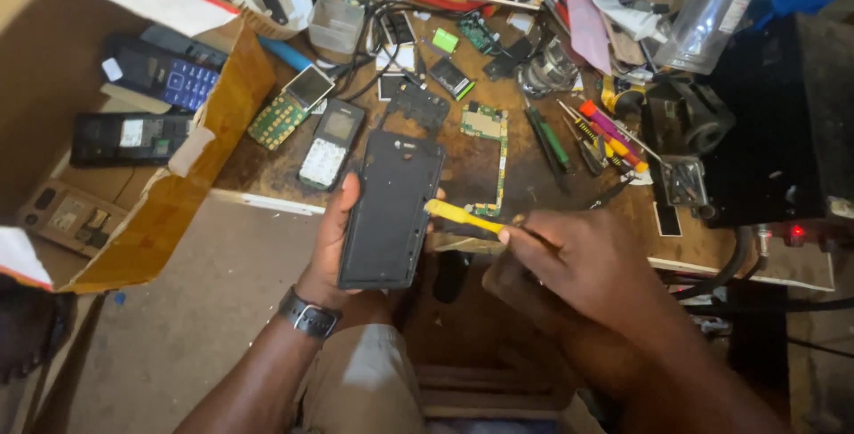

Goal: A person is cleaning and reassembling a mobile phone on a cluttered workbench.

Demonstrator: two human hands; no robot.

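My left hand (331,240) holds a black phone body (390,212) upright, its dark back side facing me, just in front of the workbench edge. A black watch sits on that wrist (308,315). My right hand (569,261) grips a thin yellow pry tool (463,214), whose tip touches the phone's right edge about halfway down.
The wooden workbench (267,172) carries circuit boards (487,123), an old keypad phone (329,144), a green keypad board (286,110), screwdrivers (605,132) and cables. An open cardboard box (160,212) with phones stands at left. A black device (783,123) sits at right.
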